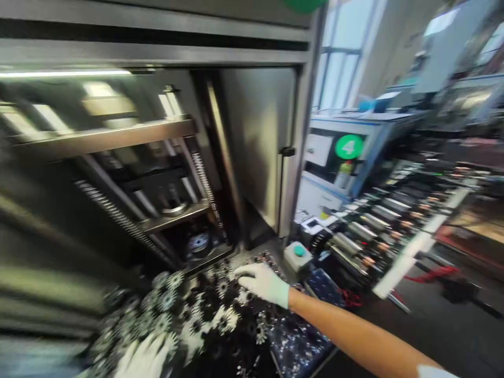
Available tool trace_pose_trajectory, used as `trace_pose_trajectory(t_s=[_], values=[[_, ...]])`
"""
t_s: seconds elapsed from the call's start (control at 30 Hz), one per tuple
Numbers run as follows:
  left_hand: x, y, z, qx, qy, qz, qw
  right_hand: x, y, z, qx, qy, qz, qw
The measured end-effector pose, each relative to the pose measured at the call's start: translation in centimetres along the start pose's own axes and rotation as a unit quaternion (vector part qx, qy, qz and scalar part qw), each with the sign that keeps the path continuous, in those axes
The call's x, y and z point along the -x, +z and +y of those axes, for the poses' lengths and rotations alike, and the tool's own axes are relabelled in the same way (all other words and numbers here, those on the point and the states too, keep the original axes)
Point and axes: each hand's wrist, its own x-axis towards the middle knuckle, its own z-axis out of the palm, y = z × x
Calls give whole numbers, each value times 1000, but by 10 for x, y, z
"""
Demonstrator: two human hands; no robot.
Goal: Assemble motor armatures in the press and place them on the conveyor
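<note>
The head view takes in a dark blue tray (323,362) beside the worktop's right part, scattered with small shiny bits too blurred to name; the green-buttoned control box (298,256) sits just beyond it. From where I stand, the toothed metal pieces (222,319) are spread over the worktop, thick from the far edge by the press (173,216) towards the near side, and heaped up at the left. They look like flat little wheels with pointed teeth round a dark centre, some pale and bright, others dark, lying flat or leaning on one another. The right hand (263,285), in a white glove, reaches in from the right over the pieces, its fingers partly open with a gap between them; whether the tips touch a piece I can't tell. The left hand (144,358), gloved too, is at the near left among the heaped pieces, fingers slightly apart, and its grip can't be made out. Behind, the press has coiled springs and a round seat (198,243) low down with something pale in it. The metal frame post (289,184) rises at the far right corner, with a rack of shiny cylinders (374,226) past it.
</note>
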Motion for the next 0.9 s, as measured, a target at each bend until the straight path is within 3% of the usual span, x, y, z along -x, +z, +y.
trace_pose_trajectory(t_s=[0.13,0.33,0.47,0.57,0.67,0.8,0.9], values=[[40,-28,-48,-72,8,-7,997,-74,22,-32,-114,-39,35,992],[55,-40,-62,-164,141,38,976,-185,52,-83,-214,-86,122,965],[49,-64,-51,-129,19,62,990,-221,64,-92,-181,-15,174,968],[28,-78,-38,-56,-61,61,995,-235,71,-88,-137,36,179,974],[-6,-86,-28,3,-95,74,993,-248,72,-85,-88,62,162,981],[-65,-90,-23,51,-62,105,991,-254,64,-89,-10,70,128,989],[-116,-89,-23,73,-15,132,988,-220,64,-81,41,44,113,992]])
